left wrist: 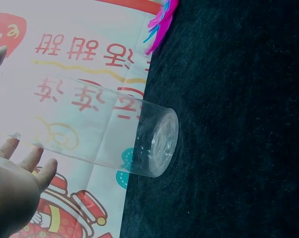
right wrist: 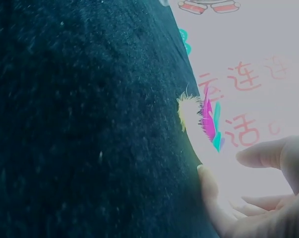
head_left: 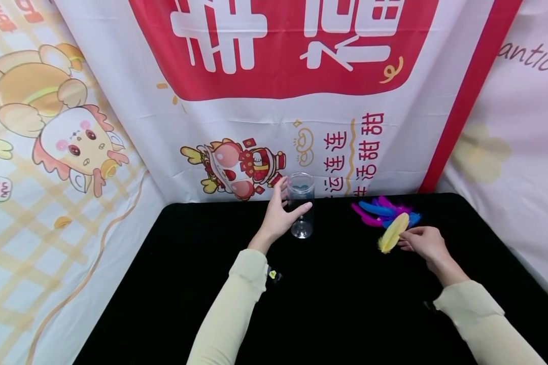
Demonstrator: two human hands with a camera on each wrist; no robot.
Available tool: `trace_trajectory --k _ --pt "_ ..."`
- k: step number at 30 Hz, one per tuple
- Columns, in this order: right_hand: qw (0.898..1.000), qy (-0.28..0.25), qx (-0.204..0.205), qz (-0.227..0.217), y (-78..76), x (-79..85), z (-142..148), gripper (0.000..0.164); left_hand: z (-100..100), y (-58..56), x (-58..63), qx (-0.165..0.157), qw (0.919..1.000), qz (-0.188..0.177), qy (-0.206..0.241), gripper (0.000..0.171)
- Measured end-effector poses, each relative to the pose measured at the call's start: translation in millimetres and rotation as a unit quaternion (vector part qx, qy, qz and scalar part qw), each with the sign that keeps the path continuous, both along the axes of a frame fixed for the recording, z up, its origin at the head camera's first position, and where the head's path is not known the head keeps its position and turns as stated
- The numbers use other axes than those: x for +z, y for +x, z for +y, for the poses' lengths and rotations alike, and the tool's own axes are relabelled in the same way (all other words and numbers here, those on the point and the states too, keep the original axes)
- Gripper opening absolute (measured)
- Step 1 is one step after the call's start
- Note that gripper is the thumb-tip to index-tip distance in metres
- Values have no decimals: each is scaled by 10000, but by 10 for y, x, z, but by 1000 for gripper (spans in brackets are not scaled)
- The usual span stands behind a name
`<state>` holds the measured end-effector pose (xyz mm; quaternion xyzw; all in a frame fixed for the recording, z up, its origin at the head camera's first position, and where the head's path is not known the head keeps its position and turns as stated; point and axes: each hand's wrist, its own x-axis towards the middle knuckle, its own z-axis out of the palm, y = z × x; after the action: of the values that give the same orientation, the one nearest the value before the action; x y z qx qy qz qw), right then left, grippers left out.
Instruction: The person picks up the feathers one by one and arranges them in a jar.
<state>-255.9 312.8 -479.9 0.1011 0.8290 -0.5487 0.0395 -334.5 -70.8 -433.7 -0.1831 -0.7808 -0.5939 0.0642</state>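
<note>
A clear cylindrical container (head_left: 303,223) stands upright near the back edge of the black table. My left hand (head_left: 278,215) is spread about its upper part, thumb across the front and fingers along the left side. Seen from the left wrist, the fingertips (left wrist: 45,166) lie right at the container's wall (left wrist: 109,129). At the right, my right hand (head_left: 424,243) pinches a yellow feather (head_left: 394,232) by one end. The feather overlaps a small heap of magenta and blue feathers (head_left: 379,209) in the head view; in the right wrist view it looks washed-out pale (right wrist: 190,116).
A black cloth-covered table (head_left: 329,304) extends beneath both arms. Behind it hangs a white and red printed backdrop (head_left: 265,116), close to the table's back edge. Printed fabric walls (head_left: 50,243) flank the left and right sides.
</note>
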Motion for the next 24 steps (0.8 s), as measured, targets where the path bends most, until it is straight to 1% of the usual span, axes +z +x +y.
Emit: trace_trajectory --k 3,10,17,24 --pt "9999 -82 -40 -72 -26 -10 -14 48 -5 -2 -11 -9 10000 15 38 89" --pt "9997 82 -166 -146 -103 -50 -61 48 -9 -15 -33 -6 9999 62 113 91" --pt "9995 145 -271 -93 -155 -81 -112 47 14 -10 -31 -28 9999 40 138 89" --pt "9995 125 -277 -47 -207 -66 -166 48 40 -10 -12 11 9998 28 178 87"
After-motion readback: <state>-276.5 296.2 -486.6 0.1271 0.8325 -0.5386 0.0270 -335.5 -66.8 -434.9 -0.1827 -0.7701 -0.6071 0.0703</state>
